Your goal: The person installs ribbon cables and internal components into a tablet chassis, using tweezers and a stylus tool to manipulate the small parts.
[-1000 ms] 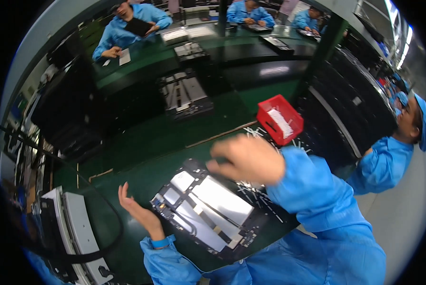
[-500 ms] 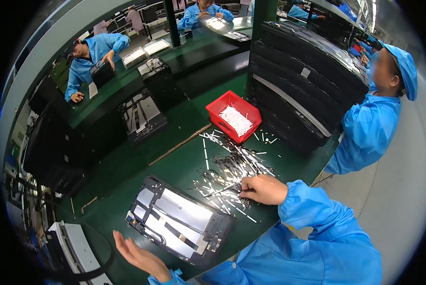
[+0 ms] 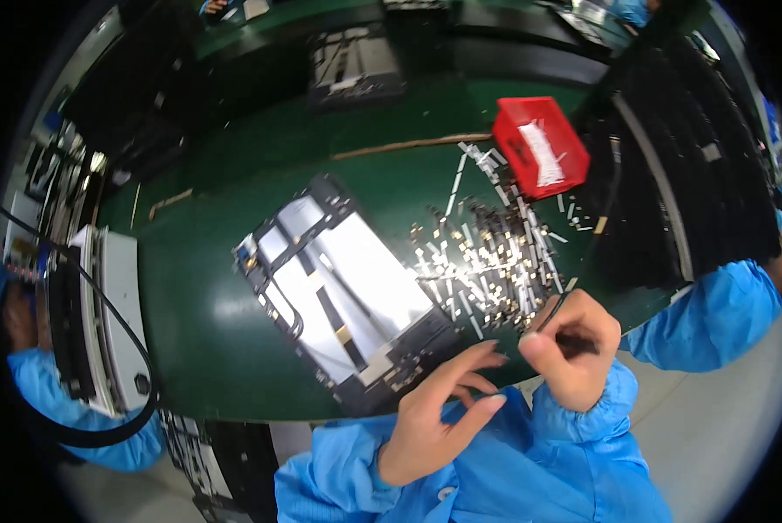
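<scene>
An opened tablet [image 3: 369, 266] with silver battery panels and a black frame lies tilted on the green table, in front of me. Right of it spreads a loose pile of short black-and-white cable strips [image 3: 496, 270]. My right hand [image 3: 578, 349], at the near edge of the pile, pinches a thin black cable strip [image 3: 552, 311] between thumb and fingers. Close by on its left, my left hand [image 3: 443, 410] hovers beside the tablet's near right corner, fingers apart and holding nothing.
A red bin [image 3: 574, 152] holding white strips stands behind the pile. Stacked black panels [image 3: 714, 200] rise on the right, with a person's blue sleeve [image 3: 714, 322] beside them. Another opened tablet [image 3: 356, 65] lies farther back. A black cable [image 3: 86, 283] hangs at the left.
My view has tilted down. My left hand has moved from the tablet's left side to its right near corner, close to my right hand, which has drawn back from the pile with a strip.
</scene>
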`<state>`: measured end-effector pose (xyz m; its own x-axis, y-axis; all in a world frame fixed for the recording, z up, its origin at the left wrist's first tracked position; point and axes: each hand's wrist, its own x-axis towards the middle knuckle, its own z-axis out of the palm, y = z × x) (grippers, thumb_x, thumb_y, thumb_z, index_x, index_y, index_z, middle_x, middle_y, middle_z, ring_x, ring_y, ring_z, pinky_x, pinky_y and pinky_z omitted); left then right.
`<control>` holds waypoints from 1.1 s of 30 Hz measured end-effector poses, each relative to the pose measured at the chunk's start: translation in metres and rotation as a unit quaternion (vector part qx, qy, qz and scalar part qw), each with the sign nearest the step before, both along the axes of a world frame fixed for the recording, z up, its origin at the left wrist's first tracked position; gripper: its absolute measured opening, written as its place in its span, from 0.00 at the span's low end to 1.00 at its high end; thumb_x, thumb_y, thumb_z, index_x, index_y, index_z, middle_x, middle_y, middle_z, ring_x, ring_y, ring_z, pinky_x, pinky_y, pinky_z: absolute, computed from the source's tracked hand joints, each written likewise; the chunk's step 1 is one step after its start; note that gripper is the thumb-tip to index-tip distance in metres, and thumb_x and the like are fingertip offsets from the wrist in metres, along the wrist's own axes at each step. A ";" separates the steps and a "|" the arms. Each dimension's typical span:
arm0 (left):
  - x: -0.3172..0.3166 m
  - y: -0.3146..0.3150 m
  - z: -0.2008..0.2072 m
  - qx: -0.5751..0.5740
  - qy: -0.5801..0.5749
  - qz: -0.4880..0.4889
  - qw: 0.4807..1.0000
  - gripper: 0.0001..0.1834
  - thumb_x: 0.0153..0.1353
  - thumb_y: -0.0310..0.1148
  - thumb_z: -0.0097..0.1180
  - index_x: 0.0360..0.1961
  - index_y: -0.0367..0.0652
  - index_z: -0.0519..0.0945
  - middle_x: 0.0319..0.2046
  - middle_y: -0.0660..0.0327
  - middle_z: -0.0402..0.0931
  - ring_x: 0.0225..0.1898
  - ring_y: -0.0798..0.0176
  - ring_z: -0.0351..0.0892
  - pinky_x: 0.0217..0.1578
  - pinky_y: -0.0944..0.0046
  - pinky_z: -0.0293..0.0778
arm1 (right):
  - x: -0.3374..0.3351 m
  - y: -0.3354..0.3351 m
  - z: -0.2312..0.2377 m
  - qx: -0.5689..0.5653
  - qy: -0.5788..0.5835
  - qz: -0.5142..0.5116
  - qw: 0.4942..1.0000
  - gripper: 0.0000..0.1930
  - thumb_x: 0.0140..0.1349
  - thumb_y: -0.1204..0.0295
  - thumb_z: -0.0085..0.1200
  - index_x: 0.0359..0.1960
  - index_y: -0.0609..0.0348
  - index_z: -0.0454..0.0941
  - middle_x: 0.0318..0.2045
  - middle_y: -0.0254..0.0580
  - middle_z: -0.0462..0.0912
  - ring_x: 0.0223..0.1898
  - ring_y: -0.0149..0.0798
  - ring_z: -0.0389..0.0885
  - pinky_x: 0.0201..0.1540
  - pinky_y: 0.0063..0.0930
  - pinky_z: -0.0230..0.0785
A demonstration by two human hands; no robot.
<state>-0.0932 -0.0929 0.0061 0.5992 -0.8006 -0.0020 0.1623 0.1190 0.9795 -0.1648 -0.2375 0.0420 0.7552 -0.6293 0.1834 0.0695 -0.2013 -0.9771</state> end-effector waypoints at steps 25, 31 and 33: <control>-0.001 0.112 -0.025 0.149 -0.095 0.274 0.945 0.17 0.57 0.30 0.55 0.48 0.36 0.76 0.55 0.50 0.64 0.55 0.55 0.65 0.55 0.62 0.60 | 0.059 0.066 -0.020 -0.016 0.161 0.263 0.951 0.04 0.49 0.81 0.62 0.25 0.65 0.79 0.24 0.43 0.81 0.19 0.29 0.76 0.20 0.19 0.63; 0.008 0.125 -0.028 0.114 0.009 0.141 0.983 0.28 0.67 0.37 0.39 0.64 0.31 0.58 0.65 0.50 0.46 0.67 0.52 0.48 0.64 0.59 0.45 | 0.078 0.085 -0.048 -0.116 0.108 0.201 0.967 0.06 0.49 0.81 0.62 0.27 0.65 0.77 0.21 0.41 0.77 0.18 0.31 0.74 0.18 0.20 0.61; 0.006 0.123 -0.026 0.094 0.035 0.153 0.983 0.28 0.68 0.39 0.36 0.64 0.31 0.57 0.65 0.50 0.46 0.67 0.53 0.49 0.64 0.59 0.43 | 0.078 0.089 -0.054 -0.126 0.105 0.186 0.969 0.06 0.50 0.82 0.60 0.27 0.65 0.75 0.22 0.43 0.76 0.18 0.34 0.74 0.17 0.21 0.61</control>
